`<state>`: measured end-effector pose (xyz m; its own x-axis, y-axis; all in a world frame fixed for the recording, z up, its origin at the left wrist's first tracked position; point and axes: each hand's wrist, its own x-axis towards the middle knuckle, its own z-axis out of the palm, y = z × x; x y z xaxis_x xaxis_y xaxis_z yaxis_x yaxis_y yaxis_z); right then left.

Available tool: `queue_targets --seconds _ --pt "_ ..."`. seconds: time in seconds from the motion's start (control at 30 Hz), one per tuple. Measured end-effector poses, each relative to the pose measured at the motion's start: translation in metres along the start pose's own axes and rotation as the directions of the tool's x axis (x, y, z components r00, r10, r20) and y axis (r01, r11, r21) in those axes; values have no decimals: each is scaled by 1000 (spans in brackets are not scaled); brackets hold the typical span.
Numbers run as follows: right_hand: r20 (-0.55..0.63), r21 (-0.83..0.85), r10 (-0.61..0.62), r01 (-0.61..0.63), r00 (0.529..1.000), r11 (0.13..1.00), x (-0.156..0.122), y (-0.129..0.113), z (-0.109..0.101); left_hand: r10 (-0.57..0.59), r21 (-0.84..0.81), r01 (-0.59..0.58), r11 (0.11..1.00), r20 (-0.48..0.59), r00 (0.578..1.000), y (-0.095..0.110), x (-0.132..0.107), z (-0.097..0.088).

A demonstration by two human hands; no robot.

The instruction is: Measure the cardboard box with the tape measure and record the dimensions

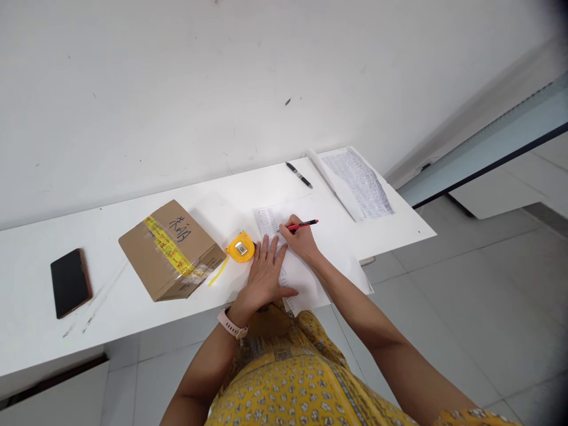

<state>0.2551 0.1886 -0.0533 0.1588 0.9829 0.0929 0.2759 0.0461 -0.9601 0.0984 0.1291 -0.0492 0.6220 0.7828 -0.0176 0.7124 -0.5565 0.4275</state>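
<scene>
My right hand (300, 239) is closed round a red pen (303, 224), its tip on a printed white sheet (310, 278) lying on the white table (110, 278). My left hand (265, 272) lies flat on the same sheet with fingers spread, holding nothing; a pale watch is on that wrist. Just left of my left fingertips sits a yellow tape measure (241, 248), a short length of its tape pulled out.
A taped cardboard box (171, 248) with handwriting lies left of the tape measure. A black phone (70, 282) rests at the far left. A black pen (299, 175) and a folded printed sheet (357, 182) lie at the table's far right. A white wall stands behind.
</scene>
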Motion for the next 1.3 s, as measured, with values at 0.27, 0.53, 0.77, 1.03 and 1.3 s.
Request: queue_targets --seconds 0.27,0.53,0.77,1.03,1.3 --pt "7 10 -18 18 1000 1000 0 1 1 -13 32 12 999 21 1000 1 1 -1" --pt "-20 -11 -20 19 1000 1000 1 1 1 -9 22 9 1000 13 1000 1 0 -1" --pt "-17 -6 -11 11 1000 1000 0 1 0 6 -2 -6 1000 -6 1000 -1 0 2" --pt "-32 -5 -6 6 999 1000 0 0 -1 0 14 0 1000 8 1000 -1 1 1" --pt "-37 -3 -5 5 999 1000 0 0 -1 4 2 -4 1000 1 1000 -3 1 3"
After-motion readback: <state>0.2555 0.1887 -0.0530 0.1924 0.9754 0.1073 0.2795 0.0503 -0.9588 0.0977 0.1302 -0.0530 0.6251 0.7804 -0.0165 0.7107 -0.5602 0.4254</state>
